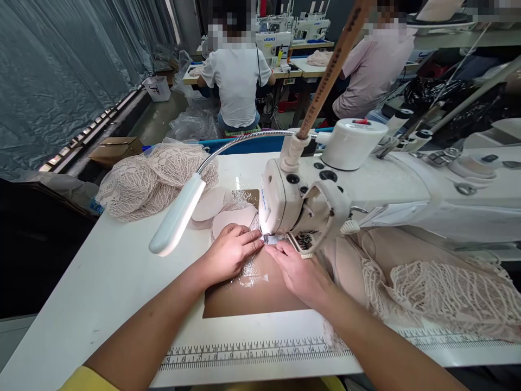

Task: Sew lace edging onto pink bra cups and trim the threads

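My left hand (231, 251) lies on the brown needle-plate area (252, 296) of a white sewing machine (301, 203), fingers pressed together and pinching a small bright piece of fabric (272, 239) at the needle. My right hand (300, 270) comes in from the right, fingertips pressed down on the same piece right beside the presser foot. Both hands almost touch under the machine head. Pale pink padded cups (228, 214) lie just behind my left hand.
A white gooseneck lamp (176, 218) hangs over the table at left. Piles of pink lace (146, 182) sit at back left, with more lace (443, 290) at right. A ruler strip (252, 353) runs along the front edge. Two people sit at machines beyond.
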`<state>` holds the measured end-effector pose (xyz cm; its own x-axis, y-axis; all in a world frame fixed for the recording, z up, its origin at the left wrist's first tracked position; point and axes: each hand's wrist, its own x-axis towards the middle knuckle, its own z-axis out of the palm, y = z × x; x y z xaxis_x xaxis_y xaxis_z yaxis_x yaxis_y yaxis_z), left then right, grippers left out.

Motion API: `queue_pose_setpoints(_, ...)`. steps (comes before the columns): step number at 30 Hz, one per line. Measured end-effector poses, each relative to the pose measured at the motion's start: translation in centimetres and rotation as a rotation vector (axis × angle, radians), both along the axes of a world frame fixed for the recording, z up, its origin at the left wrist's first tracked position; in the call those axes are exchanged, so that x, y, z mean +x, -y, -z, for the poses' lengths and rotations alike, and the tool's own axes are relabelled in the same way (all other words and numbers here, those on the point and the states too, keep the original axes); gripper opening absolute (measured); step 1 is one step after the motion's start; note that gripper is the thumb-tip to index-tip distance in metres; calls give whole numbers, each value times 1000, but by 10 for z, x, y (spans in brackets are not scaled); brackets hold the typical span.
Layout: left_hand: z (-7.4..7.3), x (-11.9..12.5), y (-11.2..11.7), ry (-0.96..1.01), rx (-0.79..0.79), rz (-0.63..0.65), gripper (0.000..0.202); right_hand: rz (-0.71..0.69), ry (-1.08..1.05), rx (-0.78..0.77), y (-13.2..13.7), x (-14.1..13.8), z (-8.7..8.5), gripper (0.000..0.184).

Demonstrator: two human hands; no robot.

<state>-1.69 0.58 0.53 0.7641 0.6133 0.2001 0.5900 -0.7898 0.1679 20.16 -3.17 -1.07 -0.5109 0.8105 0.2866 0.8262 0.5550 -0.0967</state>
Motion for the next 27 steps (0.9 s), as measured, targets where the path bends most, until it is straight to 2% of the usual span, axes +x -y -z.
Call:
queue_pose_setpoints(13, -1, 0, 0, -27, 40, -18, 38, 43, 5, -132, 2, 2, -5, 48)
queue_pose_setpoints(17, -12, 0, 6, -108, 30, -89, 37, 28, -2, -139, 2, 2, -8, 49)
queue_pose_setpoints(22, -33, -1, 23, -206, -78, -168, 32, 65, 35, -144, 3, 4, -10, 49)
queue_pose_setpoints(27, -37, 2, 32, -171, -151, -193, 33, 61, 61, -148, 3, 5, -10, 49)
